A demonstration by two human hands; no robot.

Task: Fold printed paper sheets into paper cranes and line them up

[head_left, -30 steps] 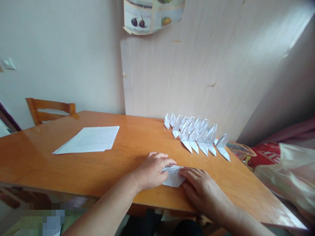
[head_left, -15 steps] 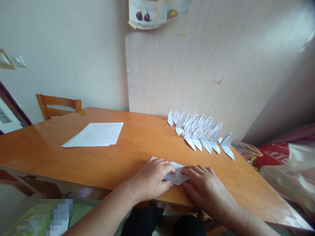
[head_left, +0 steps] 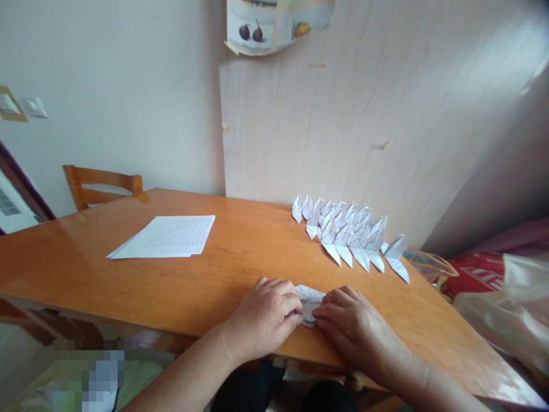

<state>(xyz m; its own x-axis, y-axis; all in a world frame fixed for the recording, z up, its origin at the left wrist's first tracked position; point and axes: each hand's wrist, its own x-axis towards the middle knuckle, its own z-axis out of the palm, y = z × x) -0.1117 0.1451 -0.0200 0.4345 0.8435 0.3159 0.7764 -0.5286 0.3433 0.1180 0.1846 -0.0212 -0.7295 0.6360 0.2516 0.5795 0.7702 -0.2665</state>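
Note:
A small folded paper with print on it lies near the front edge of the wooden table. My left hand is closed on its left side, the fingers bent over it. On its right side my right hand pinches the paper between thumb and fingers. Both hands hide parts of the paper. Several folded paper pieces with pointed tips stand in rows at the table's back right. A stack of printed sheets lies flat at the left.
Behind the table's far left edge is a wooden chair. A wall panel rises along the back. Red and whitish bags are beside the right edge. My legs are under the front edge.
The folded paper shows narrower between my hands, its lower part bent differently. The fingers of both hands have shifted slightly and curled more. The view has tilted a little.

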